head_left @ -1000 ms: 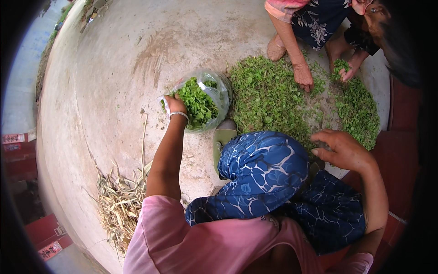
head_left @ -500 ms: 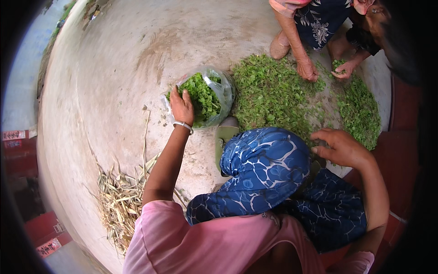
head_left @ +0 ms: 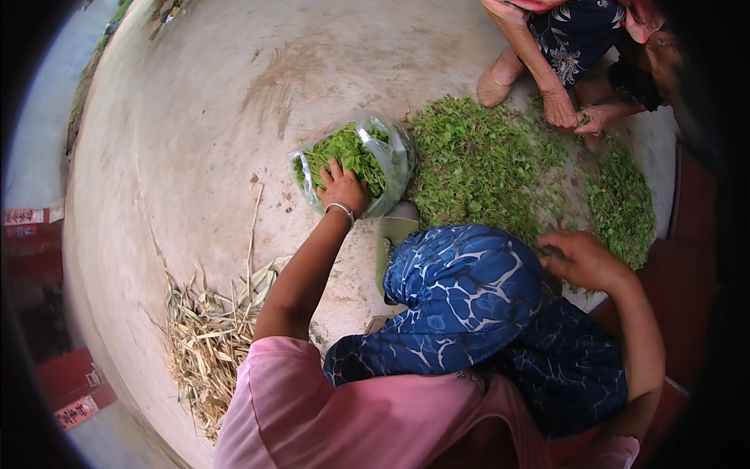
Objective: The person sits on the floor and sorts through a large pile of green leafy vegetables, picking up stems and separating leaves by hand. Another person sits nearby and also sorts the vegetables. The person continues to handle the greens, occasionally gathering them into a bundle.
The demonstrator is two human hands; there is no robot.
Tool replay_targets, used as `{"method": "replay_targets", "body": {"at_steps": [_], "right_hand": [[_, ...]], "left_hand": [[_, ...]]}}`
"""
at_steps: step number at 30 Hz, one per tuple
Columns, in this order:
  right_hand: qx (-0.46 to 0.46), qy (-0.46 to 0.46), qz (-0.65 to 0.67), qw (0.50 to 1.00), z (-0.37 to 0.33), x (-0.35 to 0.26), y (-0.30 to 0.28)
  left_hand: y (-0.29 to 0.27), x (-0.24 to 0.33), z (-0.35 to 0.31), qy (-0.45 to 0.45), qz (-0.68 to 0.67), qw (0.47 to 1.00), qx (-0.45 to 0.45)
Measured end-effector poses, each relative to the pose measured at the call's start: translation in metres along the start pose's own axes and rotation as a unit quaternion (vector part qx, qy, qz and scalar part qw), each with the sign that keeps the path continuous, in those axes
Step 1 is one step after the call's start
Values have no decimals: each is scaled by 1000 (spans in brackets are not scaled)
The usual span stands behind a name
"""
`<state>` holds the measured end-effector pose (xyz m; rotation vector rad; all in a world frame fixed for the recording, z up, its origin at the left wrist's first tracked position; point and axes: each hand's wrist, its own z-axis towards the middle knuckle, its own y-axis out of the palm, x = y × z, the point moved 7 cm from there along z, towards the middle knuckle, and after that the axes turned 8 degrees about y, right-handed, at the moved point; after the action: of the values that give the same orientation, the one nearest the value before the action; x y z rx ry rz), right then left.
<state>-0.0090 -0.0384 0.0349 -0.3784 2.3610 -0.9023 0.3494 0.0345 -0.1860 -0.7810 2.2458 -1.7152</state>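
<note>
A clear plastic bag stands on the ground, filled with loose leafy greens. My left hand, wearing a pale bangle at the wrist, lies on the greens at the bag's near side with its fingers spread. Beside my raised right knee is my right hand, its fingers bent and parted from the thumb; I see nothing held in it. Right of the bag, a wide layer of picked greens covers the ground, close to my green shoe.
Across from me, a squatting person's hands meet over a bit of greens. A second green heap lies at the right. Dry stalks and leaves are piled at my left on the concrete floor.
My left hand has moved from the bag's left rim rightward and down onto the greens. The other person's hands have come together. My right hand stays beside the knee.
</note>
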Motion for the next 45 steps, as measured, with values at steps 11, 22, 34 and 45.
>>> {"method": "replay_targets", "body": {"at_steps": [11, 22, 34, 45], "right_hand": [[55, 67, 28, 996, -14, 47, -53], [330, 247, 577, 705, -88, 312, 88], [312, 433, 295, 793, -32, 332, 222], [321, 101, 236, 912, 26, 245, 147]], "left_hand": [[37, -22, 35, 94, 13, 995, -3], [3, -88, 56, 298, -210, 931, 27], [-151, 169, -11, 335, -166, 923, -88], [9, 433, -108, 613, 116, 716, -312]]}}
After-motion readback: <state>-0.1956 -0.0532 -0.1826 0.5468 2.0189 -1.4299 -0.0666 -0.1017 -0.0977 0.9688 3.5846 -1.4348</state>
